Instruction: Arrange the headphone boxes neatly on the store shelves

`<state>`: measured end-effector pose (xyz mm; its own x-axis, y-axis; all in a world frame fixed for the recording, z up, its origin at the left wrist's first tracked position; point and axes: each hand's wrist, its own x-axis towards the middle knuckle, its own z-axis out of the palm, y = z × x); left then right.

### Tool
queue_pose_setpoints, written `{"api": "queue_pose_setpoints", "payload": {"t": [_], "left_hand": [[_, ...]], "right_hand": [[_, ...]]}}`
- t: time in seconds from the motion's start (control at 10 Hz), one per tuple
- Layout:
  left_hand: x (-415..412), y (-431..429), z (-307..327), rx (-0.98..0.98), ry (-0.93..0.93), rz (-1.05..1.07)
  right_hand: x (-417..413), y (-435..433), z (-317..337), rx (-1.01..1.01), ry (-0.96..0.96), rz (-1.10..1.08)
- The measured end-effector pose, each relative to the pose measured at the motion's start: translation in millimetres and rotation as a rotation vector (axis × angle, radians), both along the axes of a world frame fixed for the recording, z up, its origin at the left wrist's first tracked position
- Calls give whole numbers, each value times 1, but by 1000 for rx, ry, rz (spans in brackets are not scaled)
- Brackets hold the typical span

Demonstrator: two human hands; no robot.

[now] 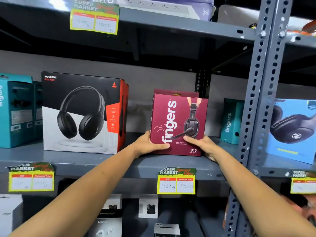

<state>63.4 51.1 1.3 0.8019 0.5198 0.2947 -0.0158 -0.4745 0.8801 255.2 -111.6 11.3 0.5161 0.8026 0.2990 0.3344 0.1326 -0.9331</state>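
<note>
The left hand [150, 144] and the right hand [203, 145] are both gripping one maroon headphone box [177, 124], each closed on a lower corner of it with the thumb lying across the front face and the other fingers hidden behind. The box is standing upright on the grey middle shelf [102, 161], its bottom edge at or just above the shelf surface; which one cannot be told. A second maroon box [164, 91] is showing directly behind it, only its top edge visible. To the left of the left hand, one large black, white and red headphone box [82, 113] is standing upright, well apart from the held box, and further left at least two teal boxes [17, 112] are sitting side by side at the frame edge. Just to the right of the right hand, one more teal box [230, 120] is standing near the perforated steel upright [256, 100], and beyond that post one blue headphone box [294, 129] is leaning in the neighbouring bay. Four yellow price tags are hanging in view: one above the hands [94, 17], and three on the shelf edge below them, at left [31, 177], centre [177, 181] and right [303, 182]. Below the forearms, the lower shelf is holding several small white and grey earbud boxes [147, 206], too dim to count surely.
</note>
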Motion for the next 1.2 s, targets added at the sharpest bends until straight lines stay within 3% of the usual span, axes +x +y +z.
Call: {"api": "queue_pose_setpoints", "payload": {"t": [0.3, 0.9, 1.2], "left_hand": [[-9, -2, -4, 123, 11, 101], [-15, -8, 0, 144, 76, 206], [-52, -29, 0, 212, 162, 248]], "right_hand": [[-6, -7, -5, 32, -141, -51], [-2, -4, -7, -2, -144, -44], [-23, -27, -3, 5, -210, -247]]}}
